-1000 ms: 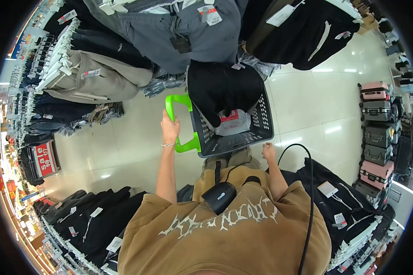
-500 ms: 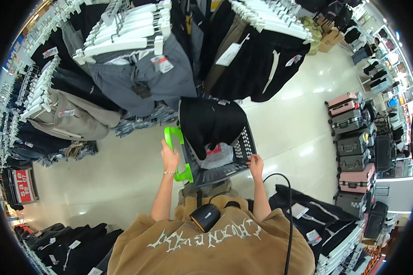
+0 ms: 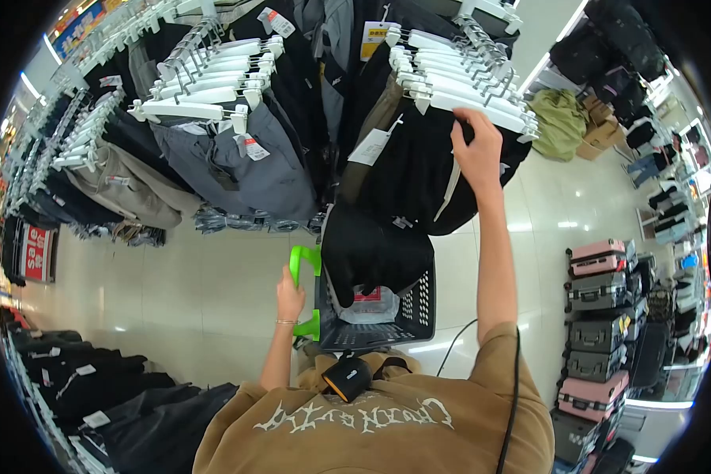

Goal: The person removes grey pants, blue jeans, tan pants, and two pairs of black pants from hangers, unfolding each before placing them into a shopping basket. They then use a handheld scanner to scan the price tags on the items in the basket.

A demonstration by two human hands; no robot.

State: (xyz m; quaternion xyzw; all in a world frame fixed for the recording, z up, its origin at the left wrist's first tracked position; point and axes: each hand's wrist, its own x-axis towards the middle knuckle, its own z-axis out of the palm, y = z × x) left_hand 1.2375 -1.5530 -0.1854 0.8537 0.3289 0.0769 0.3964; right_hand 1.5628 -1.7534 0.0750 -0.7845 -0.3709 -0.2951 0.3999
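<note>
My left hand (image 3: 290, 299) is wrapped round the bright green handle (image 3: 298, 262) of a dark grey shopping basket (image 3: 421, 312). Inside the basket lie a black garment (image 3: 375, 257), partly over its far rim, and a clear plastic package (image 3: 367, 306) with a red label. My right hand (image 3: 477, 150) is raised at the front of a rack, fingers apart and curved, by black trousers (image 3: 411, 170) on white hangers (image 3: 458, 99). Whether its fingertips touch the cloth I cannot tell.
Grey shorts (image 3: 233, 170) and beige trousers (image 3: 122, 178) hang at the left. Dark clothes (image 3: 79, 371) hang at the lower left. Suitcases (image 3: 596, 336) line the right side. A green bag (image 3: 557, 122) and cardboard boxes (image 3: 600, 130) stand at the upper right.
My right hand has left the basket's right rim and reached up to the hanging black trousers. My left hand has stayed on the green handle. The basket appears slightly lower in view.
</note>
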